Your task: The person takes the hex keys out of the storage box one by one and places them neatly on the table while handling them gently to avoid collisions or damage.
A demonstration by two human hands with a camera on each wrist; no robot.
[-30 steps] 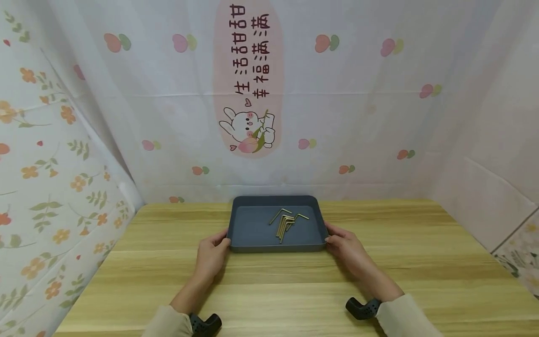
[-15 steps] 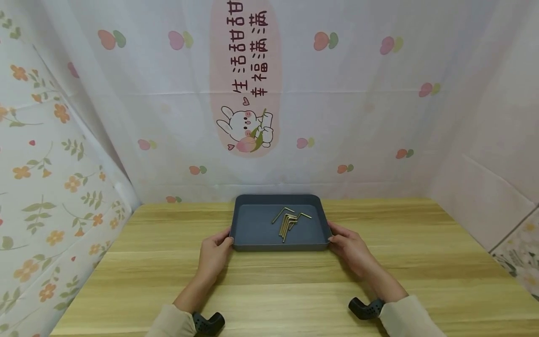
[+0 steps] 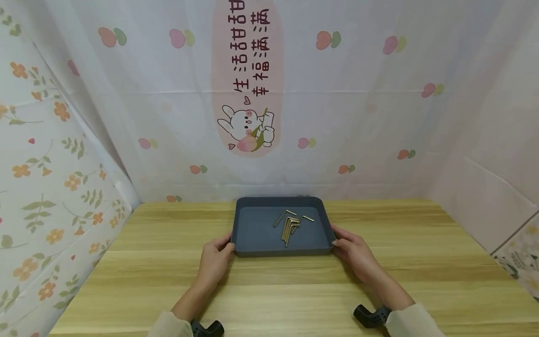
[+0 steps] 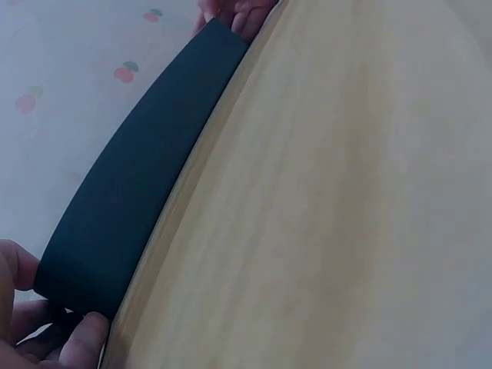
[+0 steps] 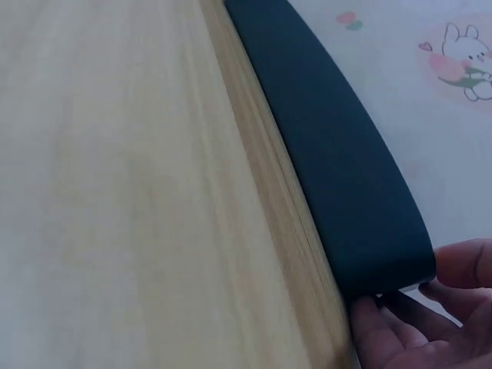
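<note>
A shallow dark blue-grey tray (image 3: pixel 257 229) is near the back edge of the table in the head view. Several brass-coloured hex keys (image 3: pixel 289 227) lie in its right half, most of them bunched together and partly overlapping. At the tray's left front corner, my left hand (image 3: pixel 215 262) grips it with the thumb at the rim. My right hand (image 3: pixel 358 255) holds the opposite corner in the same way. In both wrist views the front wall of the tray (image 4: pixel 138 169) hides what is inside. Curled fingers reach beneath the corner in the right wrist view (image 5: pixel 415 330).
A wood-grain table (image 3: pixel 286 299) spreads in front of the tray. Right behind it hangs a pale patterned cloth (image 3: pixel 370 112), with a flowered cloth (image 3: pixel 54 196) along the left side. Both wrists carry a black camera mount (image 3: pixel 372 317).
The tray has shifted slightly to the right and a little nearer to me, with both hands staying on its corners. The hex keys keep their arrangement. The head view has moved slightly.
</note>
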